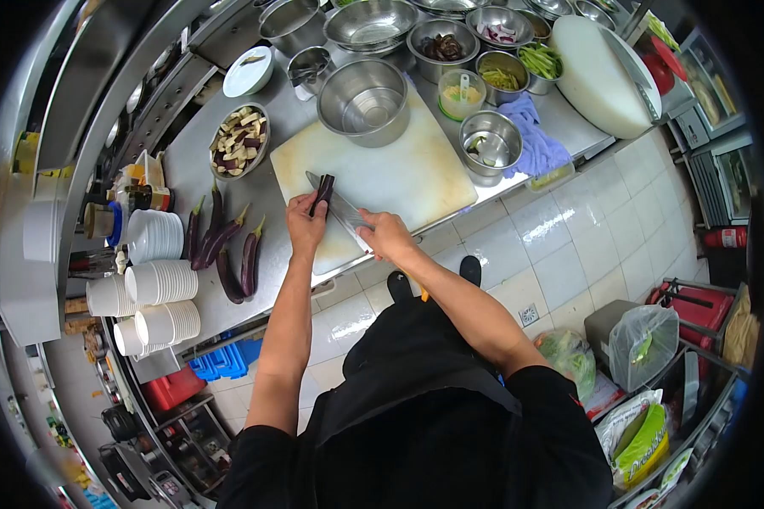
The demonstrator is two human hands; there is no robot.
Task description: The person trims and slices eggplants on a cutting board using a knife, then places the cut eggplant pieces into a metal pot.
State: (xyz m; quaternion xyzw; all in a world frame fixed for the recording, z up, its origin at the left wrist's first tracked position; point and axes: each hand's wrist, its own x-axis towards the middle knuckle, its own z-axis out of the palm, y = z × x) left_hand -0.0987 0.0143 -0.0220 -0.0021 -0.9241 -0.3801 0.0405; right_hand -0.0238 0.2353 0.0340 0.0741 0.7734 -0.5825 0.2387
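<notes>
Over the left part of the white cutting board [424, 174], my left hand [306, 222] pinches a short dark purple eggplant piece [323, 193]. My right hand [386, 233] is wrapped round the handle of a knife [345, 212], whose blade lies beside the piece, its tip at the far side. An empty-looking steel bowl [362, 100] stands on the board's far edge. A steel bowl of cut eggplant chunks [239, 142] sits left of the board. Several whole eggplants [221, 233] lie on the steel counter farther left.
Stacked white bowls [161, 297] stand at the counter's left end. Small steel bowls, one with scraps [491, 142], a blue cloth [530, 136] and a round white board [598, 72] are at the right. Steel bowls of vegetables [443, 48] line the back.
</notes>
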